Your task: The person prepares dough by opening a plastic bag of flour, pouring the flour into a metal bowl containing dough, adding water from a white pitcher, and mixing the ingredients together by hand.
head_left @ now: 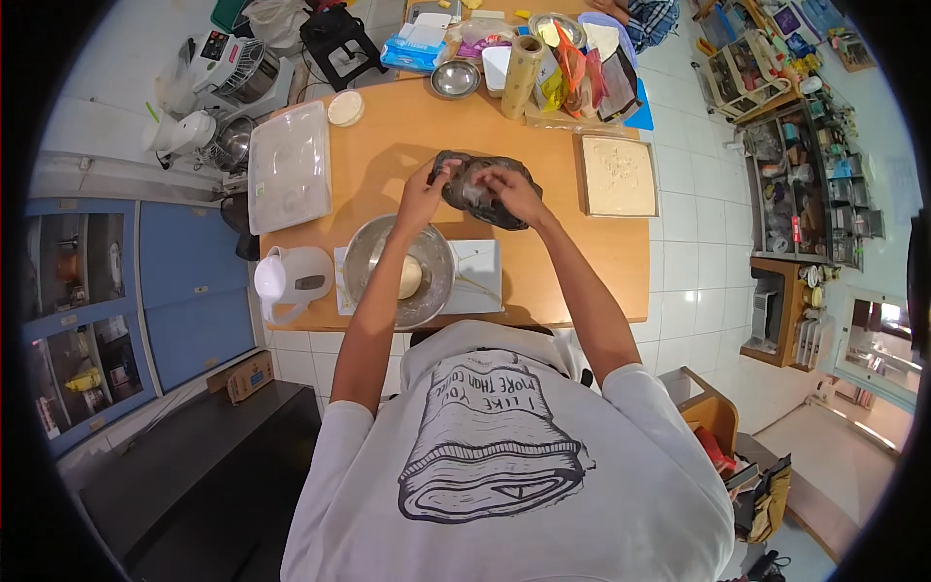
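Observation:
A crumpled black plastic bag [499,210] lies over the middle of the wooden table, and both my hands are at it. My left hand [424,197] pinches its left edge between thumb and fingers. Over the bag's right part, my right hand [517,197] has its fingers bent together on the plastic. What the bag contains, if anything, is hidden. Just below my left hand stands a steel mixing bowl [441,264] with a pale ball of dough [410,278] in it, partly covered by my left forearm. The bowl rests on a white marbled board [478,276].
A white pitcher [291,276] stands left of the bowl, with a clear lidded plastic container [289,165] behind it. To the right sits a square tray of pale batter [619,177]. A roll of plastic film [523,78], a small metal bowl [456,80] and several packages crowd the far end.

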### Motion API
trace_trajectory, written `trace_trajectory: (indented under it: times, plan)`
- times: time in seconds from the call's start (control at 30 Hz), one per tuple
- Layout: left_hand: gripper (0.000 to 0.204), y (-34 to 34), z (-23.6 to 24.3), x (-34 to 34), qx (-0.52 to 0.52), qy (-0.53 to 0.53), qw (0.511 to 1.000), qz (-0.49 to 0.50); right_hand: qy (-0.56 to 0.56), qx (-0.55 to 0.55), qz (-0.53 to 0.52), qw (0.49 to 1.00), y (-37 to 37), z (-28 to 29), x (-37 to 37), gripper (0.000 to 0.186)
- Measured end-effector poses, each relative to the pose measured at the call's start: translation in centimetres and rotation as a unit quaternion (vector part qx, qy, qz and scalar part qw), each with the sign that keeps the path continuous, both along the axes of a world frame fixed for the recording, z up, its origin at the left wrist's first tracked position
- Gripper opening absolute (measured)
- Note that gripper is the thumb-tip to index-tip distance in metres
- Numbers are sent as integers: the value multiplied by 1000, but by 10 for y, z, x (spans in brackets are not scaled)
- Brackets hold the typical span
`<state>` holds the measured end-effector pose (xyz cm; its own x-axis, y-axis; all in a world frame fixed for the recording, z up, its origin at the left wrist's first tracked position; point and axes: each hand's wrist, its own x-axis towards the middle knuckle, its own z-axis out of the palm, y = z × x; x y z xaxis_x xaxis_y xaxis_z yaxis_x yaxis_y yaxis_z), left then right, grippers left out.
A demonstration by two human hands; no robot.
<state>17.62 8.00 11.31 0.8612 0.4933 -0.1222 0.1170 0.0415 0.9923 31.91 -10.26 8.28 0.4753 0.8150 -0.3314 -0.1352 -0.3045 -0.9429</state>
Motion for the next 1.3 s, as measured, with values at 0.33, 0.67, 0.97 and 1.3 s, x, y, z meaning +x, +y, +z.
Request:
trace_trajectory:
  times: [0.33,0.67,0.97,1.3]
  plan:
    - [36,15,-9,-25,100,87,989,-65,-411,-179,108,887,-41,0,10,42]
    - [43,2,-3,-26,163,119,974,-99,20,-4,-145,989,-32,40,13,14]
    - [33,-7,18,9,193,134,965,-119,158,30,-164,973,22,31,16,18]
    - [33,-16,-8,20,165,160,972,-46,-188,-232,20,954,-39,-47,-7,34]
